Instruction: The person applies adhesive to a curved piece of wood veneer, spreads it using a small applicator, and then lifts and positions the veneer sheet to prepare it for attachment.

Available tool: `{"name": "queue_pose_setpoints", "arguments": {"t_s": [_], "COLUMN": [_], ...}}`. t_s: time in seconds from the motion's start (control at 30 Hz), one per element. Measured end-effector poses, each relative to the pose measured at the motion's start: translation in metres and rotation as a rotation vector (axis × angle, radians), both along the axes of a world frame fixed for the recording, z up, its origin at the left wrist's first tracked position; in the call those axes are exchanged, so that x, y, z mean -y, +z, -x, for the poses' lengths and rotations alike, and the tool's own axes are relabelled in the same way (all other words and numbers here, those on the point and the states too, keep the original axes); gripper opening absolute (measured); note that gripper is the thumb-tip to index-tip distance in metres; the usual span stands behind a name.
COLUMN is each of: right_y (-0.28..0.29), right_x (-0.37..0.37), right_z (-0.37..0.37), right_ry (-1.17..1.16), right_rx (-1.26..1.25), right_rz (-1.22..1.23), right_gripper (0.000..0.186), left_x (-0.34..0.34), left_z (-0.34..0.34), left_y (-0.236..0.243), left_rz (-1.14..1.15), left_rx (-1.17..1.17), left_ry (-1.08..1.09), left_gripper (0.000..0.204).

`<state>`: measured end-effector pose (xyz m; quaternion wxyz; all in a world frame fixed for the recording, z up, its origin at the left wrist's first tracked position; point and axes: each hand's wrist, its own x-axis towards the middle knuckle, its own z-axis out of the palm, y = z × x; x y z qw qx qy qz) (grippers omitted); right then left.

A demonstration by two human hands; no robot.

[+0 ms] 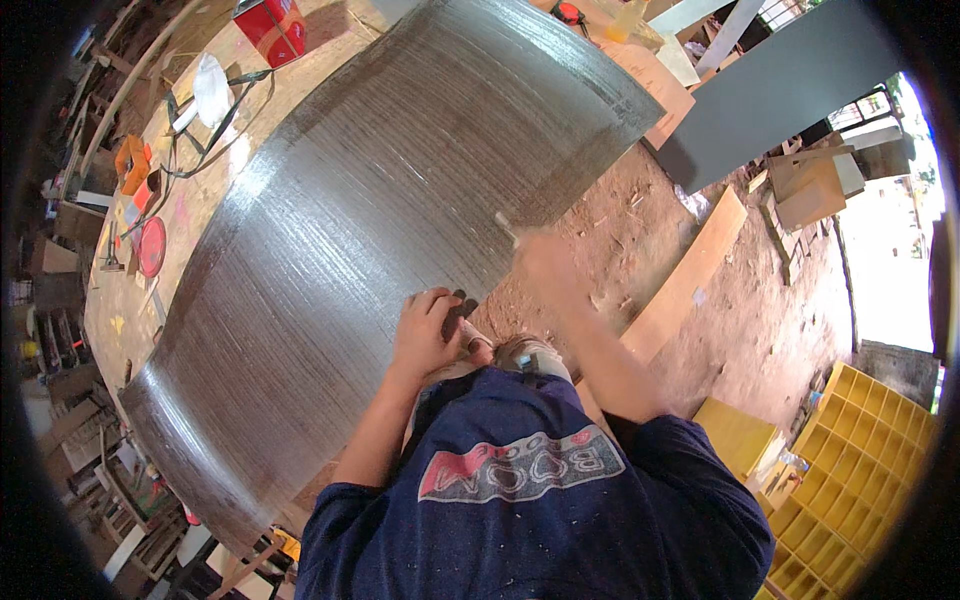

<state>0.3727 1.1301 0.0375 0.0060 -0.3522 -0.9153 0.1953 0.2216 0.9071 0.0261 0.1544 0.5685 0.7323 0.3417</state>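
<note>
Left hand (428,335) flat on the near edge of the grey sheet (400,200), fingers spread, gripping nothing. Right hand (540,262) blurred, closed on a small pale tool (506,228) at the sheet's edge. Keep left pressure firm, strokes short along the edge.

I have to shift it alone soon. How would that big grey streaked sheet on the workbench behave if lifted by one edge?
The big grey streaked sheet would probably sag, being broad and thin-looking. Its glossy face may be slippery. It overhangs the wooden workbench near the left hand, so it might tip if pushed outward.
</note>
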Motion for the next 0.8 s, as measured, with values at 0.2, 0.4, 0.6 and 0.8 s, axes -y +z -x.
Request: {"name": "queue_pose_setpoints", "arguments": {"t_s": [0.2,0.4,0.6,0.8], "right_y": [-0.011,-0.003,0.006,-0.039], "right_x": [0.134,0.166,0.144,0.170], "right_z": [0.022,0.033,0.026,-0.019], "right_ry": [0.121,0.254,-0.001,-0.097], "right_rx": [-0.130,-0.185,-0.665,-0.462], "right_rz": [0.062,0.205,-0.049,-0.129], "right_gripper": [0.034,0.041,0.049,0.050], "left_x": [0.017,0.043,0.119,0.193], "left_z": [0.024,0.054,0.058,0.029], "left_y": [0.004,0.015,0.008,0.002], "left_rz": [-0.197,-0.139,0.048,0.176], "left_rx": [-0.052,-0.059,-0.164,-0.170], "left_ry": [0.206,0.346,0.335,0.347], "left_gripper": [0.016,0.010,0.014,0.017]}}
